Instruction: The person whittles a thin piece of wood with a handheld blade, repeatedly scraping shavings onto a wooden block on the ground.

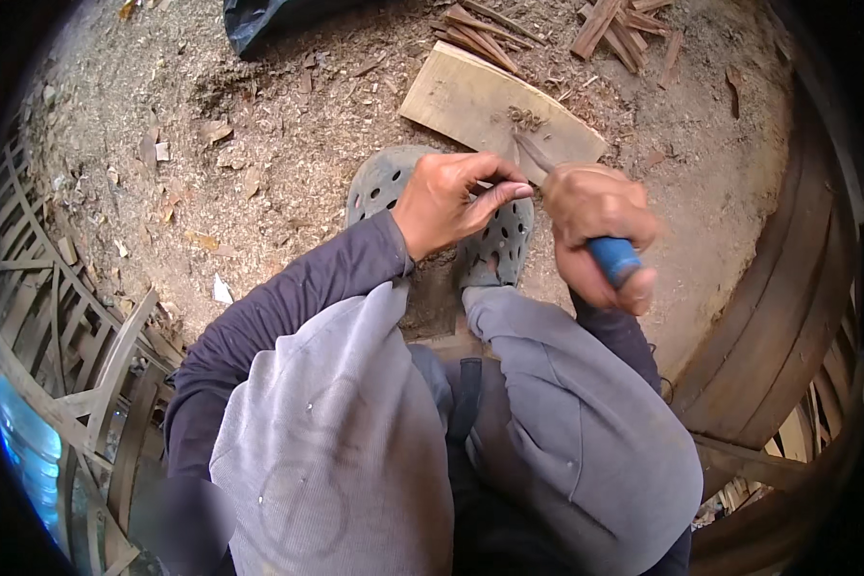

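My right hand (600,216) is wrapped round the blue handle of a pointed hand tool (612,254). Its narrow dark metal blade reaches out past my fist toward a pale wooden board (461,91). The tip is over the board's near part, close to a small heap of brown bits (525,117). Whether the tip touches the wood I cannot tell. Just left of the blade, my left hand (456,197) is closed, thumb and forefinger pinched together. Anything between those fingers is too small or hidden to make out.
Under my hands are my grey clogs (379,182) with round holes. Reddish wood strips (624,34) lie behind the board on dirt strewn with chips. Black plastic (269,19) is at the far left. Wooden slats (48,317) stand at left, curved planks (778,307) at right.
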Motion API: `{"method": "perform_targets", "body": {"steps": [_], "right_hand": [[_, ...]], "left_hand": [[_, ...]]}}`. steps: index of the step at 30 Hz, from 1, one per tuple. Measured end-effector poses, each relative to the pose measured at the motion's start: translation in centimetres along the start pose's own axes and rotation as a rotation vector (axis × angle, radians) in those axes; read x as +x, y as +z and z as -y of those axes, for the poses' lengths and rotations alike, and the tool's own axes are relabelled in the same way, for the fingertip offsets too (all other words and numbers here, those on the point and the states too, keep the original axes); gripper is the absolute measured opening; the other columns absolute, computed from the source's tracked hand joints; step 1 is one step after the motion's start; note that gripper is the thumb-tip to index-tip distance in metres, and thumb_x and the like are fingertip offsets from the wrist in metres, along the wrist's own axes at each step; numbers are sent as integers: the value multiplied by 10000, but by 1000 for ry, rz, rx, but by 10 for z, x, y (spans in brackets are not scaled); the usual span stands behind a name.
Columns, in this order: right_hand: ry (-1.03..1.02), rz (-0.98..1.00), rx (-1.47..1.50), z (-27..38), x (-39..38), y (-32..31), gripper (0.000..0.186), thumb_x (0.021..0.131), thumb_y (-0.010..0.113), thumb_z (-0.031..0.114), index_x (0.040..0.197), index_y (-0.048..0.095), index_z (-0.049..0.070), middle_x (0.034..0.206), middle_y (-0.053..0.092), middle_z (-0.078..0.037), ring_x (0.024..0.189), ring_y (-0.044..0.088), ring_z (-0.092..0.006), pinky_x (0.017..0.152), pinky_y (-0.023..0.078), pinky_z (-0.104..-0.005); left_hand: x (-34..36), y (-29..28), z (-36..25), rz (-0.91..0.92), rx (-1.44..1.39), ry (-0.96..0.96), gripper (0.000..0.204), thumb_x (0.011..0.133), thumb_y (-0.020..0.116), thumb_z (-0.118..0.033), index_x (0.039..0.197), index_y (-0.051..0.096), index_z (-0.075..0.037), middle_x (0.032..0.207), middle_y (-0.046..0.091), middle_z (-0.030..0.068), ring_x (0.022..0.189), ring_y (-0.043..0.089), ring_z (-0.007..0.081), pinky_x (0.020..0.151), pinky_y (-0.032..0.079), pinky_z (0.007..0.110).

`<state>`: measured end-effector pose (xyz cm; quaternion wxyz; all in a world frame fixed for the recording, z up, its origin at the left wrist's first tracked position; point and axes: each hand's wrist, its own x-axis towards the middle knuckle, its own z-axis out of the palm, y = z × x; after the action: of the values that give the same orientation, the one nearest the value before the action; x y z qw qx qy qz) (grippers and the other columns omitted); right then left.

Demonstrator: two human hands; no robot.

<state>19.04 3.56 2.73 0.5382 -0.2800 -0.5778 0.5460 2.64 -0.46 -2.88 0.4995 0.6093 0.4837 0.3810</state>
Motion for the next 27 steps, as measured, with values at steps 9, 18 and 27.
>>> {"method": "perform_targets", "body": {"steps": [9,18,27], "right_hand": [[-39,83,-27,-5,1,0,715,964,399,650,630,438,19,502,412,-58,408,417,-193,420,352,-328],[-14,-99,-88,5,-4,-13,723,929,350,712,664,478,51,546,421,-46,462,384,-180,476,336,-353],[-66,-199,77,34,2,-38,724,905,410,726,694,477,36,569,418,-72,478,359,-184,467,279,-343]], "left_hand": [[7,-2,6,-36,12,27,102,850,773,-101,905,723,-31,771,718,96,629,695,156,569,544,274],[1,-4,-1,59,5,-18,121,857,770,-88,933,719,-8,797,731,96,665,699,107,589,550,249],[-4,-15,-8,47,-139,-280,158,865,765,-94,983,730,5,836,744,73,752,717,116,670,583,246]]}}
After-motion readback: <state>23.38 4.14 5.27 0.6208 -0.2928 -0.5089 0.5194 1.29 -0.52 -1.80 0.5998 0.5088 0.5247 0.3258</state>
